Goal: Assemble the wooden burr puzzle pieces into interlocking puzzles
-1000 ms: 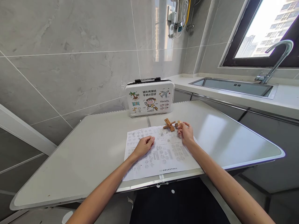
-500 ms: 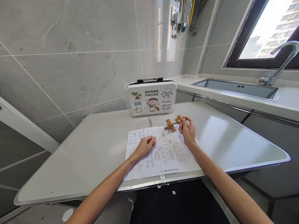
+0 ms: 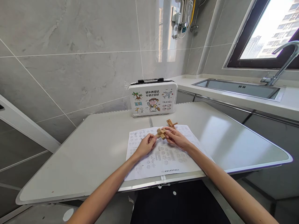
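Note:
A small interlocking wooden puzzle (image 3: 160,133) of light blocks is held just above the printed sheet (image 3: 164,161), between my two hands. My right hand (image 3: 175,137) is closed around its right side, fingertips on the blocks. My left hand (image 3: 147,145) pinches a short wooden end that sticks out at the puzzle's lower left; its fingers partly cover that end. Behind the right fingers, loose darker wooden pieces (image 3: 171,123) lie at the sheet's far edge, partly hidden by the hand. The sheet carries rows of small diagrams.
A white case (image 3: 153,99) with cartoon prints and a black handle stands at the back of the white folding table (image 3: 93,149). Right of the table runs a counter with a sink (image 3: 238,88) and a faucet (image 3: 280,63). A tiled wall rises behind.
My right hand has carried the puzzle left and nearer, away from the loose pieces, to meet my left hand. The left fingers now touch the puzzle's end.

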`<state>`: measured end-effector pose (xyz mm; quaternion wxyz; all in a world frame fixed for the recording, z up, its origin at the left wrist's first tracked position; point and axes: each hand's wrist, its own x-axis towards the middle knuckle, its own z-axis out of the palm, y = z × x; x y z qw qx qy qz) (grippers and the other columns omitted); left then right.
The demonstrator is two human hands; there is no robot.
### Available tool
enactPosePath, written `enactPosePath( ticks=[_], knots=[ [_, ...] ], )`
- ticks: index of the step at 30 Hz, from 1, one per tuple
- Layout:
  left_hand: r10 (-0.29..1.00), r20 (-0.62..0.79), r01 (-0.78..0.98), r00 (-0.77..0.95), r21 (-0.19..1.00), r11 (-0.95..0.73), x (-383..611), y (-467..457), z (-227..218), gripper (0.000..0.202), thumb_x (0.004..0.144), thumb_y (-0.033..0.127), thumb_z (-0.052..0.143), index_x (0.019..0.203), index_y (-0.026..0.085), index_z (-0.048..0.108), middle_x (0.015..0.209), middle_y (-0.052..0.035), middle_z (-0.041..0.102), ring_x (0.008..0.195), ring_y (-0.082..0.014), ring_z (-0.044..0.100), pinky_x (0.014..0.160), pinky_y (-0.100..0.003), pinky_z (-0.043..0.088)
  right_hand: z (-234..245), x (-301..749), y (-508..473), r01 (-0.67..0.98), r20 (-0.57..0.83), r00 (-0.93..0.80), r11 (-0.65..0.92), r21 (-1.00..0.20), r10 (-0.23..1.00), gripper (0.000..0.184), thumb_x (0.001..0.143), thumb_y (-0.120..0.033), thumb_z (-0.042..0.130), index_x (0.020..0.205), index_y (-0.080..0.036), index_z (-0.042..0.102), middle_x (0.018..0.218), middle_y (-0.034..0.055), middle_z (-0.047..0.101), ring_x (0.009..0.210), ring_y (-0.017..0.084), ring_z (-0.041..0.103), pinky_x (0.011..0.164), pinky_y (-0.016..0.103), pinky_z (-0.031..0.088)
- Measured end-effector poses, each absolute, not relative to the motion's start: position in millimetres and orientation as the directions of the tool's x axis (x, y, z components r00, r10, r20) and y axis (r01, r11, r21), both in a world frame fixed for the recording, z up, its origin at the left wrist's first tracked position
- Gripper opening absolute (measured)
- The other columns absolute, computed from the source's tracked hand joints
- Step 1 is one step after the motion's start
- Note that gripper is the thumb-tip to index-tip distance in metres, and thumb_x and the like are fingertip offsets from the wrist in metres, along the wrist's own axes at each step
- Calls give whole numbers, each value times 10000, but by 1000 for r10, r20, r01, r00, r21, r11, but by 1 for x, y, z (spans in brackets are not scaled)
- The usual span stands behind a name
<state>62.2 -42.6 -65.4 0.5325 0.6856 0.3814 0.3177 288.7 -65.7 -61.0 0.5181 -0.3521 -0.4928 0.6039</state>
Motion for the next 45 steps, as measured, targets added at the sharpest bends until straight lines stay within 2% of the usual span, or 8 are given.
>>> enactPosePath(
  ticks=[7,13,18,28,31,34,37,45],
  knots=[
    [855,66,129,514,980,-153,63,-41,-67,576,918,667,654,1247,220,497,1140,-87,668,752,-129,663,505,-198,405,-59,290,-71,-277,64,-367,-43,-960,928,486,862,-582,791,1181,-242,654,737,-56,564,503,72,454,456,183,332],
    [841,96,110,533,977,-181,63,-43,-63,511,944,644,643,1136,171,609,934,-52,704,643,-116,613,553,-235,443,-64,288,-68,-240,65,-349,-22,-971,935,484,877,-627,753,1133,-235,632,717,-53,594,481,77,466,446,187,343],
    [883,156,107,443,969,-224,62,-43,-62,513,921,652,668,1105,176,619,907,-44,699,713,-138,624,651,-264,492,-65,286,-68,-168,56,-363,-6,-986,930,496,874,-643,749,1084,-217,606,769,-21,688,471,85,537,433,193,356],
    [884,180,180,432,943,-280,61,-41,-64,569,895,574,748,1297,186,640,1340,-155,650,1148,-256,635,891,-341,506,-64,281,-71,-84,84,-370,57,-995,925,510,855,-642,766,1042,-211,569,657,-35,698,428,101,573,416,186,333],
    [866,174,191,468,937,-292,61,-43,-63,514,895,561,751,1246,190,688,1239,-129,699,1053,-244,656,910,-367,509,-65,280,-72,-76,85,-393,60,-995,915,467,870,-611,765,1024,-230,543,559,-67,641,434,122,587,426,181,334],
    [858,178,188,481,936,-299,60,-45,-60,511,875,532,782,1248,194,692,1169,-110,728,1022,-243,659,940,-388,508,-60,280,-75,-64,85,-411,64,-996,908,444,864,-587,781,1030,-226,583,661,-29,692,496,136,631,442,189,371],
    [850,198,159,487,937,-310,59,-47,-58,580,835,479,836,1315,206,656,1235,-111,718,1113,-263,657,999,-399,498,-53,281,-77,-64,109,-454,89,-994,884,432,885,-583,757,1065,-200,671,817,30,736,576,148,666,458,205,412],
    [783,232,61,577,944,-325,56,-47,-54,658,773,373,902,1359,230,642,1384,-119,679,1287,-290,634,1130,-414,461,-52,285,-78,-7,64,-551,72,-997,832,436,901,-553,736,1117,-175,736,669,13,721,469,118,551,490,228,452]
  ],
)
